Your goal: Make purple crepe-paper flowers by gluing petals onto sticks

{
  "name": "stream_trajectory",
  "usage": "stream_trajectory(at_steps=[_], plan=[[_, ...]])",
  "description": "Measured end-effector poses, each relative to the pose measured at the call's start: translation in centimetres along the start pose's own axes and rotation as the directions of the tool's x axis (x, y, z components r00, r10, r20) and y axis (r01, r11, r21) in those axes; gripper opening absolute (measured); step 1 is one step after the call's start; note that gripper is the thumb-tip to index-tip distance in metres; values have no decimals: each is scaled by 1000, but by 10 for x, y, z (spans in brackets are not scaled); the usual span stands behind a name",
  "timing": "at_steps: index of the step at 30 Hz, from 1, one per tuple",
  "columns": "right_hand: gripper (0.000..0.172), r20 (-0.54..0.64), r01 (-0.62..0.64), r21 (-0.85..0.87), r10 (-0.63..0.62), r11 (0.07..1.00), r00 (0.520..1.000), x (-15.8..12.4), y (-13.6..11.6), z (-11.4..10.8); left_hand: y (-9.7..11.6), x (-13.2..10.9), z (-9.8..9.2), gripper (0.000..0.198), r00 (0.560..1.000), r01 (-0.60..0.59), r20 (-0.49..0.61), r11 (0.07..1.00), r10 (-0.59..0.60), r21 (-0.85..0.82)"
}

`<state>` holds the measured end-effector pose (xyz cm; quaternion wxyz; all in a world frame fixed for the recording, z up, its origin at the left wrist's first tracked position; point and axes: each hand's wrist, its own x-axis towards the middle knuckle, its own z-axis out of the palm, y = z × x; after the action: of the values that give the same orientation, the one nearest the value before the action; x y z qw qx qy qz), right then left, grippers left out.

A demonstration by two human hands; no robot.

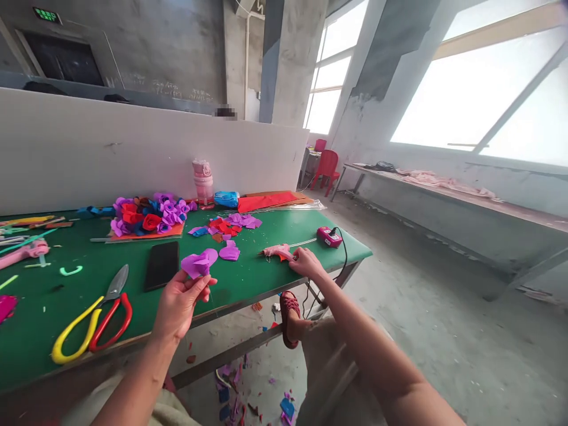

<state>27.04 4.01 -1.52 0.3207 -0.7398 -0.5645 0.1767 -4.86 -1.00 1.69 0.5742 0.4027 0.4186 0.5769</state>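
My left hand (184, 299) pinches a purple paper flower (199, 263) with loose petals, held just above the front of the green table (248, 278). Farther right, my right hand (306, 263) is closed around the handle end of a pink hot glue gun (278, 251), which lies on the table with its nozzle to the left. A clear glue stick (304, 242) juts from its back. Cut purple petals (229, 251) lie between the two hands. Behind them is a scatter of red and purple petals (226, 226).
Scissors (110, 302) with yellow and red handles and a black phone (162, 265) lie left of my left hand. Finished paper flowers (151, 214) are heaped behind. A pink bottle (203, 183) stands by the white partition (146, 148). The magenta power socket (329, 236) has a cord dropping over the edge.
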Motion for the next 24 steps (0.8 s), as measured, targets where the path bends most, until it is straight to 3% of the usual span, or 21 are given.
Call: stream_trajectory(at_steps=[6,11,13,14,16,17,19,24], plan=[[16,167,-13,154,-13,988,986,13,-16,2,-8,2,1,44,1000,-4,-10,1000,4,-20],[17,216,-30,446,-75,895,974,-25,-35,7,-13,7,-6,45,991,-79,-110,996,75,-33],[23,328,-197,760,-104,619,939,-48,-46,11,-15,8,-6,44,986,-107,-132,994,104,-14],[28,452,-325,794,-140,514,881,-59,-52,13,-16,8,-6,44,984,-114,-139,993,113,1],[35,551,-452,801,-188,394,813,-78,-67,17,-17,7,-4,43,982,-122,-141,992,126,33],[36,544,-453,812,-200,367,815,-86,-75,18,-17,7,-3,43,982,-128,-137,991,133,46],[36,478,-369,846,-241,386,844,-98,-91,20,-17,5,-1,42,982,-137,-126,988,144,65],[40,382,-86,757,-332,648,862,-115,-115,15,-17,3,-3,40,984,-139,-96,986,148,97]])
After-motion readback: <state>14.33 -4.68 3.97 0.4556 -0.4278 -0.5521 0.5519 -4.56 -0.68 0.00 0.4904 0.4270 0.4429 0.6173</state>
